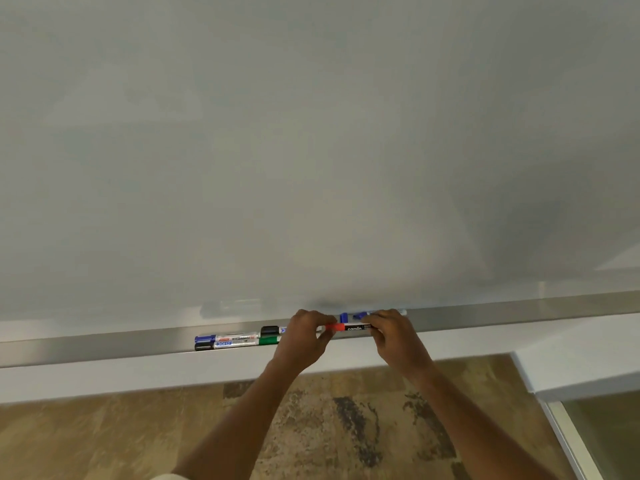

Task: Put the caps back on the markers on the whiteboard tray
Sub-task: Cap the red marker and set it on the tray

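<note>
I hold a red marker (348,327) level just above the whiteboard tray (104,349). My left hand (306,337) pinches its red cap end, and my right hand (394,336) grips the printed barrel. On the tray to the left lie a blue-ended marker (228,338) and a green-capped marker with a black end (239,343), side by side. A black cap (270,330) rests behind them. Behind the red marker a blue marker with its blue cap (353,317) lies on the tray, partly hidden by my hands.
The whiteboard (311,150) fills the upper view. Below the tray is a white wall strip, then a brown patterned floor (329,427). A glass panel with a white frame (588,434) stands at lower right.
</note>
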`<state>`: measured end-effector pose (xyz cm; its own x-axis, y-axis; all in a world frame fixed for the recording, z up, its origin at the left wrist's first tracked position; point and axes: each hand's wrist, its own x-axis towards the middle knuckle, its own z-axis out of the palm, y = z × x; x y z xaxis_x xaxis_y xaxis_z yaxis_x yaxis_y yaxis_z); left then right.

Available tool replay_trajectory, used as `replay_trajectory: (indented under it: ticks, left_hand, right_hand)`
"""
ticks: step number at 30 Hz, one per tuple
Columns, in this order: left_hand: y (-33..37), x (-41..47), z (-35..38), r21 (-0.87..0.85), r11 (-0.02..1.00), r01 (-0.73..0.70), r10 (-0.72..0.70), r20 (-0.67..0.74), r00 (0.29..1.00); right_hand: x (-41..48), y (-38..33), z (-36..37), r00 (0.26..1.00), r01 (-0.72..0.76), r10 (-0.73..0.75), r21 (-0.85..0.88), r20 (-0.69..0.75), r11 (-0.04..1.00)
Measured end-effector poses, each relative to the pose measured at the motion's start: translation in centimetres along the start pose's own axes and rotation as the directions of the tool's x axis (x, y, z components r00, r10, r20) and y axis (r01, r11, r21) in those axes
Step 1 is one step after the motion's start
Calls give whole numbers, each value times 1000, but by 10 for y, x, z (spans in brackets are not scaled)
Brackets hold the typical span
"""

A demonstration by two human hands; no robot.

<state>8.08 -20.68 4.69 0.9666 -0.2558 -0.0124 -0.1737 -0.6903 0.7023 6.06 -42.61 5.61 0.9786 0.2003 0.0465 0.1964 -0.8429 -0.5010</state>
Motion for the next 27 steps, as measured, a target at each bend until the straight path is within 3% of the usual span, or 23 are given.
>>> replay_trajectory:
  ticks: [4, 11, 17, 27]
  left_hand:
    - [-5, 7, 13, 221, 973, -64, 43, 96, 994]
    - [-7, 10, 29, 415, 906, -82, 35, 119, 992]
    - [-9, 13, 36, 474, 878, -56, 2, 114, 994]
    - [-14, 12, 38, 459, 886, -61, -6, 142, 990]
  right_hand:
    - [6, 10, 15, 998, -36, 39, -59, 49, 998]
    - [12, 14, 32, 986, -103, 110, -67, 122, 993]
    - [16, 16, 36, 981, -142, 141, -7, 135, 990]
    - [9, 19, 47, 986, -81, 92, -87, 136, 993]
